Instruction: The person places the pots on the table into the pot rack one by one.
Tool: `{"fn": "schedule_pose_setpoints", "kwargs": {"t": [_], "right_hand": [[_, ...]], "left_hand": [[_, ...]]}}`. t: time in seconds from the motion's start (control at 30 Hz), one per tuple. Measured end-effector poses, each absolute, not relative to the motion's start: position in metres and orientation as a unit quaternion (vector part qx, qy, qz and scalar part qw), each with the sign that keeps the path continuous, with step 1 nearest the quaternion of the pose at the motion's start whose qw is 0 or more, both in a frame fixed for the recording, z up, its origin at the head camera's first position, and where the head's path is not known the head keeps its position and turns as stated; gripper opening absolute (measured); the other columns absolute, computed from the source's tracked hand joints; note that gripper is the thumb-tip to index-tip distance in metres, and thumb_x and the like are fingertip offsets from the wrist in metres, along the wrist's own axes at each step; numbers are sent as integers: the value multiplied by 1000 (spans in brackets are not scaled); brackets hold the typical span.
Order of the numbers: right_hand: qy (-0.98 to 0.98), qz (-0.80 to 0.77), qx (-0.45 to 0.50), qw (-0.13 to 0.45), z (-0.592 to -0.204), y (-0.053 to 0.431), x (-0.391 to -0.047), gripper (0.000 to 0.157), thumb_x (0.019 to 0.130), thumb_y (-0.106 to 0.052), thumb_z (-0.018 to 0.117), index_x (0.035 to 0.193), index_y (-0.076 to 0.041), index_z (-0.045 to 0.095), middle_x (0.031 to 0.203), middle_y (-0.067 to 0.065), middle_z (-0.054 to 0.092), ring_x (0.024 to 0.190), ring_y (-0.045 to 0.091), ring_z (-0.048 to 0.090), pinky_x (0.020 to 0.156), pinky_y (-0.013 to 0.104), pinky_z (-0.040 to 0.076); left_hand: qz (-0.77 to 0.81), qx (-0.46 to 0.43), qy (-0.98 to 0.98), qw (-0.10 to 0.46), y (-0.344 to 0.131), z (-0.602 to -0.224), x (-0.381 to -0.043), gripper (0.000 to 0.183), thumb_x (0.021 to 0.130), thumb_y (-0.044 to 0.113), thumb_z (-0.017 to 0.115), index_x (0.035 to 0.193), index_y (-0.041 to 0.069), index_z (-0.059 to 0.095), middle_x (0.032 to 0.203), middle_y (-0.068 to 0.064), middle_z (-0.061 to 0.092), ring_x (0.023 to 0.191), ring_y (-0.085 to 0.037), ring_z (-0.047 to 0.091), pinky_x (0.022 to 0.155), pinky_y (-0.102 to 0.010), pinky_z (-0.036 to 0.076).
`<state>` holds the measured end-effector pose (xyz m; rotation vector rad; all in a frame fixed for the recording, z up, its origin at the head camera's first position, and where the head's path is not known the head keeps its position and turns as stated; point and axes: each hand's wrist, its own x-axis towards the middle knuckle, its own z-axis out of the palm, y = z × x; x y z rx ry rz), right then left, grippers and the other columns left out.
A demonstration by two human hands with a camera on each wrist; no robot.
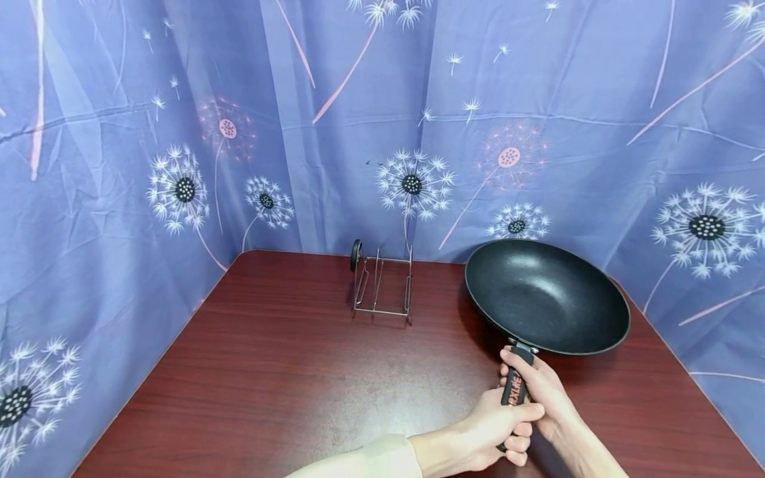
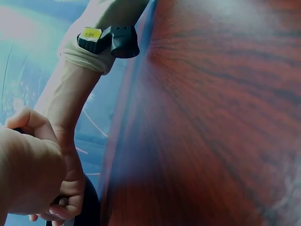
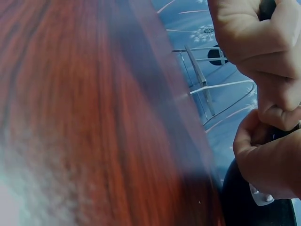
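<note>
A black wok [image 1: 544, 295] is over the right side of the table, its bowl pointing away and its handle [image 1: 515, 388] toward me. My right hand [image 1: 550, 388] grips the handle close to the bowl, with the thumb lying along the top. Lower down, my left hand [image 1: 493, 428] wraps round the handle's end, right against the right hand. In the right wrist view, the curled left hand [image 3: 263, 47] appears above the right hand [image 3: 270, 157]. Part of the black bowl [image 3: 235, 197] shows beneath them.
Left of the wok, near the back edge, stands a wire rack [image 1: 382, 285] with a black round piece [image 1: 356, 255] at its upper left. The dark red wooden table [image 1: 269, 378] is bordered by blue dandelion-print curtains [image 1: 335, 166] behind and at both sides.
</note>
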<state>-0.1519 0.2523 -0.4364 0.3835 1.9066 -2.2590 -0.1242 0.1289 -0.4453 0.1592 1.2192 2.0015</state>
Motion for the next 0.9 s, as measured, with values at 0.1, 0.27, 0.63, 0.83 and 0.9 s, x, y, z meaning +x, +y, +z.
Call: {"fn": "schedule_pose_setpoints", "kwargs": {"t": [0.1, 0.27, 0.63, 0.83, 0.9], "right_hand": [[637, -757, 124, 76, -437, 250, -150, 15, 99, -32, 61, 108, -22, 54, 74, -12, 61, 67, 2, 60, 65, 19, 52], [658, -739, 133, 57, -435, 246, -145, 26, 99, -31, 60, 117, -15, 50, 77, -12, 63, 69, 3, 61, 62, 20, 52], [697, -711, 92, 2, -422, 240, -136, 39, 101, -30, 57, 129, -11, 36, 91, -9, 71, 76, 3, 64, 69, 21, 53], [708, -700, 69, -63, -413, 234, -131, 43, 100, -23, 59, 132, -16, 32, 93, -12, 72, 84, 2, 67, 74, 18, 53], [712, -695, 64, -75, -410, 232, -129, 43, 100, -22, 60, 132, -18, 32, 94, -12, 72, 84, 1, 67, 74, 17, 52]], "left_hand": [[790, 60, 478, 379, 127, -445, -124, 25, 91, 7, 59, 77, 20, 44, 55, 9, 27, 42, -4, 14, 41, -21, 11], [788, 73, 479, 380, 122, -446, -124, 27, 85, -2, 54, 77, 20, 42, 55, 10, 25, 41, -4, 14, 40, -21, 8], [786, 102, 489, 364, 111, -442, -133, 23, 84, -3, 52, 94, 18, 49, 55, 10, 27, 40, -4, 16, 38, -22, 10], [780, 126, 497, 357, 108, -433, -134, 25, 84, -4, 50, 89, 20, 44, 53, 9, 26, 39, -6, 14, 36, -24, 9], [780, 129, 503, 350, 107, -431, -134, 26, 83, -4, 51, 83, 20, 42, 53, 9, 26, 39, -6, 15, 35, -24, 10]]}}
